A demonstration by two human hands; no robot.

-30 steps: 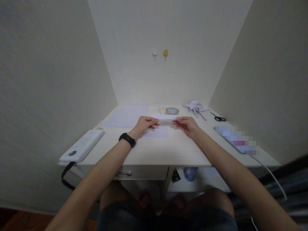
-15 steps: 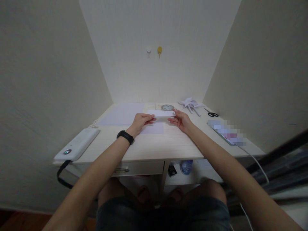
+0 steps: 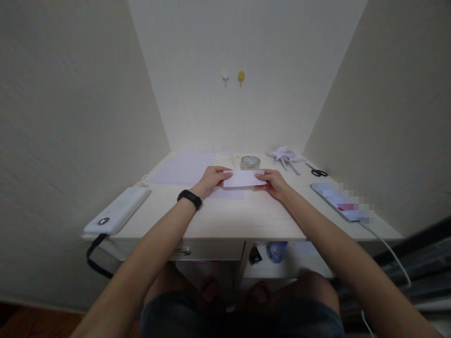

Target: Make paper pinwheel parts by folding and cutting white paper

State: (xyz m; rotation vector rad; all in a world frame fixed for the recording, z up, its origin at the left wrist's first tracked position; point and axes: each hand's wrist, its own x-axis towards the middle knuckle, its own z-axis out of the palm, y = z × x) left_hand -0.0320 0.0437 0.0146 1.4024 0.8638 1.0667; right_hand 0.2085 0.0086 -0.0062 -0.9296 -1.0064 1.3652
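Observation:
Between my two hands is a small white rectangle of paper [image 3: 243, 179], held up over the desk with its flat face toward me. My left hand [image 3: 215, 178] pinches its left end, thumb in front and fingers behind. At the right end my right hand [image 3: 273, 182] grips it the same way. Below the held paper, another piece of white paper [image 3: 227, 194] lies on the desk, partly covered. Just behind it sits a roll of clear tape [image 3: 250, 162]. A larger white sheet [image 3: 181, 167] lies flat to the left of my hands.
White paper pinwheels [image 3: 284, 155] lie at the back right, near black-handled scissors [image 3: 319, 172]. A tablet-like device [image 3: 334, 202] with a cable rests at right. A white device [image 3: 118, 210] with a black strap lies at left. Walls enclose the desk [image 3: 225, 220] on three sides.
The paper has tipped so that more of its face shows, and both hands have come slightly lower with it. My right thumb now lies across its front. The view has shifted a little.

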